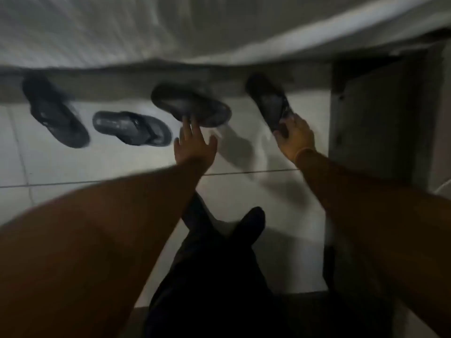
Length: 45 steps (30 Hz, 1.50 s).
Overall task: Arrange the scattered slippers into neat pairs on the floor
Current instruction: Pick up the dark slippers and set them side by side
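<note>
Right hand [296, 137]: fingers closed around the near end of a dark slipper [268, 101].
Left hand [194, 145]: open, fingertips touching a second slipper [190, 104].
Left slippers [131, 128]: two more lying apart on the pale tiled floor [122, 162].

Readable text: none.
Second slipper from left [131, 128]: pale marks on the footbed, too blurred to read.
Far-left slipper [55, 111]: small pale marks, unreadable.
</note>
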Available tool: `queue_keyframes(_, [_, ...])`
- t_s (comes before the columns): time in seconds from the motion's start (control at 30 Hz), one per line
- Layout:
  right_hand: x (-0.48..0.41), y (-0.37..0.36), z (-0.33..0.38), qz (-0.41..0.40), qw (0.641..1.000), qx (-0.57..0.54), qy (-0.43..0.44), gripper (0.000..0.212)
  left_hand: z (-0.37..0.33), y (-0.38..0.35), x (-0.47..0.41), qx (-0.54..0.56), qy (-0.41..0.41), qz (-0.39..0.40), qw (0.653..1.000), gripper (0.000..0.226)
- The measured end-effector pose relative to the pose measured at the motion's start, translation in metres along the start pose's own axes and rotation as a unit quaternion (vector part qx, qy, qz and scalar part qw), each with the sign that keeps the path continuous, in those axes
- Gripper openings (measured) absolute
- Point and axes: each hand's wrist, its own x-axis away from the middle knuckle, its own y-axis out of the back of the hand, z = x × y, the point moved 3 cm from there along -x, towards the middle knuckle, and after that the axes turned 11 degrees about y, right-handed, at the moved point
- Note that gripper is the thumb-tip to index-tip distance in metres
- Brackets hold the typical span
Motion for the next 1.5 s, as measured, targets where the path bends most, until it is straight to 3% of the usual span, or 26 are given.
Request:
queue_keyframes(0.23, [-0.058, -0.052, -0.054, 0.080, 0.996, 0.027, -0.035, 0.076, -0.022, -0.030, -0.116, -0.052, 0.013, -0.009, 0.999, 0.090])
queue_keyframes(0.37, [-0.072, -0.059, -0.058, 0.095, 0.995, -0.014, -0.030, 0.075, -0.028, -0.042, -0.151, -0.110, -0.002, 0.042, 0.993, 0.071])
queue_keyframes(0.53, [-0.065, -0.068, -0.041, 0.066, 0.998, -0.016, -0.012, 0.055, -0.010, -0.058, -0.133, -0.152, -0.097, 0.019, 0.983, 0.057])
queue_keyframes(0.7, [-0.048, -0.084, -0.013, 0.073, 0.996, -0.050, -0.008, 0.061, 0.006, -0.079, -0.107, -0.217, -0.219, 0.014, 0.951, 0.057])
queue_keyframes(0.97, [-0.021, -0.115, 0.007, 0.064, 0.995, 0.061, 0.041, 0.076, 0.011, -0.105, -0.091, -0.231, -0.249, 0.003, 0.941, 0.045])
queue_keyframes(1.33, [0.015, -0.142, 0.012, 0.066, 0.990, 0.093, 0.081, 0.072, 0.008, -0.128, -0.074, -0.154, -0.258, 0.053, 0.952, 0.077])
queue_keyframes(1.5, [0.018, -0.150, 0.015, 0.063, 0.988, 0.110, 0.085, 0.069, 0.010, -0.124, -0.064, -0.227, -0.340, 0.017, 0.913, 0.049])
